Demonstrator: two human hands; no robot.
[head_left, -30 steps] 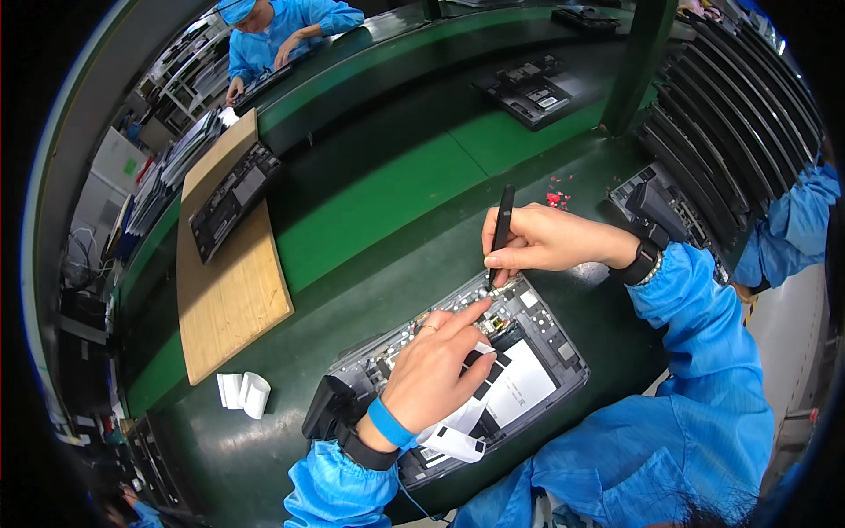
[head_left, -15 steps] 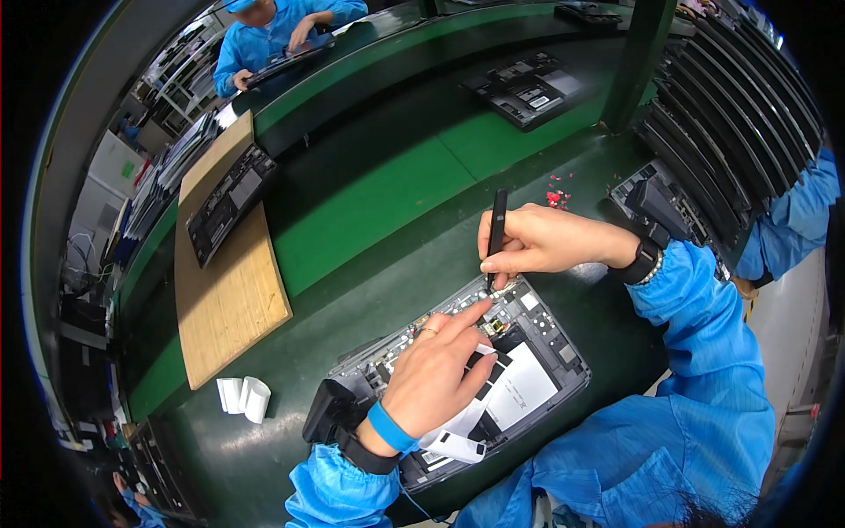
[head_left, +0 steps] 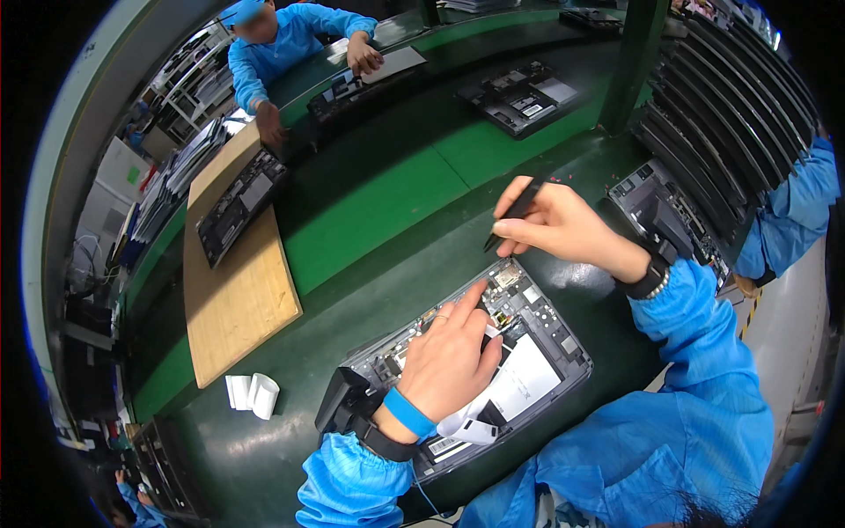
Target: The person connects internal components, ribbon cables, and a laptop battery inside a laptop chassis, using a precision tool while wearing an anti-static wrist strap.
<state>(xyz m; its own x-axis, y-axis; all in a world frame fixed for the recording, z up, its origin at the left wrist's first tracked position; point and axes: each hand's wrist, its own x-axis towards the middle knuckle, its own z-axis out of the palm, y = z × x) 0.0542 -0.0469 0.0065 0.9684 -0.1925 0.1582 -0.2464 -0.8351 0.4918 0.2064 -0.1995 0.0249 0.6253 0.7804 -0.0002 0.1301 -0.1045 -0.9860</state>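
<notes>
Right hand (head_left: pixel 559 227) has its grip closed, thumb and fingers pinching a slim black pen-shaped tool (head_left: pixel 526 201); tool slants, narrow tip down, near the far edge of a flat grey rectangular electronic unit (head_left: pixel 539 319) with its circuitry exposed. From here I can't tell if the tip touches anything. Left hand (head_left: pixel 444 359) lies palm down over the same unit, grip slack, fingers extended, index fingertip at the circuit parts; can't see it holding anything. Unit sits at an angle on the dark green surface (head_left: pixel 352 304), directly in front of the person. A flat white-faced block (head_left: pixel 528 378) shows inside it, right of the left hand; curled white strip with black patches (head_left: pixel 471 430) by the near edge. Bright blue band (head_left: pixel 410 412) on the left wrist. Off left: folded white pieces (head_left: pixel 262 396), then a pale wooden board (head_left: pixel 251 304) with a dark uncovered unit (head_left: pixel 242 207) on it. Across the way, a co-worker in blue (head_left: pixel 295 40). Far right: stacked thin dark panels (head_left: pixel 735 119).
</notes>
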